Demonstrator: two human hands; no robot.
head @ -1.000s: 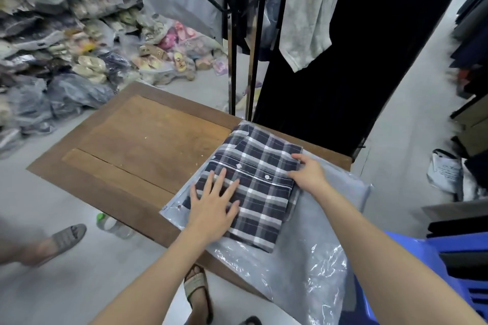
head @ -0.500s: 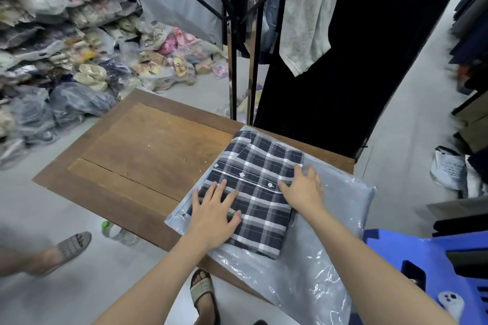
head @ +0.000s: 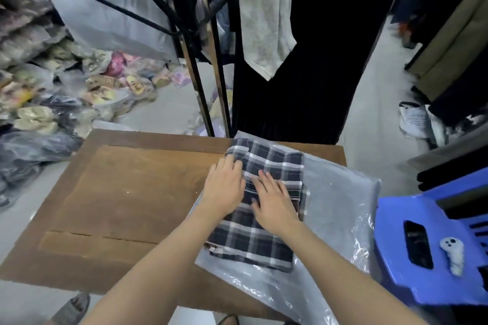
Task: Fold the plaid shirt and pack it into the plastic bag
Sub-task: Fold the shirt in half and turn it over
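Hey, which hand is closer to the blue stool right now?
Right. The right hand lies flat on the plaid shirt, toward the blue stool; the left hand is beside it, farther off.

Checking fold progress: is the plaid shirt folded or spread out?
Folded: the plaid shirt forms a compact rectangle, with stacked layers showing along its right edge.

I see the plaid shirt, dark navy crossed with white checks, folded into a flat rectangle and lying on the plastic bag. The bag is clear, glossy and crinkled. It is spread flat over the right end of the wooden table and reaches past the table's right edge.
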